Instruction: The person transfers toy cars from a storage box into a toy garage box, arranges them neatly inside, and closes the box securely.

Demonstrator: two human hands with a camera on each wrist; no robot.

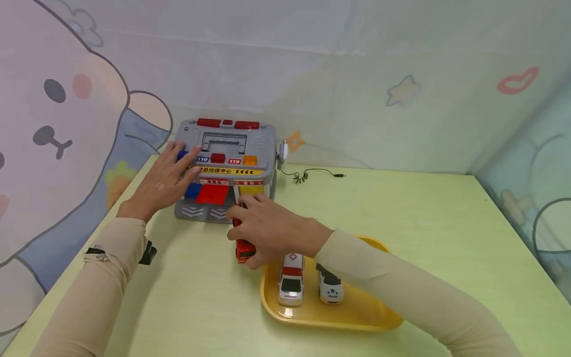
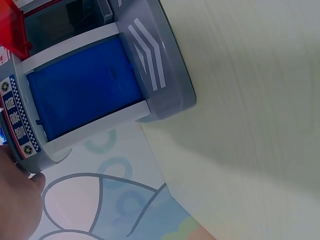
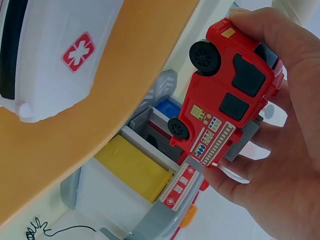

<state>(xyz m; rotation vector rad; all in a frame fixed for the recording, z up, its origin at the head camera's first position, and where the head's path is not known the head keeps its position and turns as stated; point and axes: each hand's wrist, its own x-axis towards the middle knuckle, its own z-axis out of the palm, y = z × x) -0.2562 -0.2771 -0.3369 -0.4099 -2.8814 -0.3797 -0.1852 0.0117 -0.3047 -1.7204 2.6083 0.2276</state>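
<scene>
A red toy fire truck is gripped by my right hand, thumb at one end and fingers at the other. The right wrist view shows its black wheels and dark windows side-on. In front of that hand stands a grey toy emergency station with three bay doors. Its red door is swung up over a dark bay, while the blue door and yellow door hang down across theirs. My left hand rests on the station's top left corner, fingers spread near the blue button.
A yellow tray sits under my right forearm. It holds a white toy ambulance and a white toy police car, the latter partly hidden by the sleeve. A thin black cable trails right from the station, near the back wall.
</scene>
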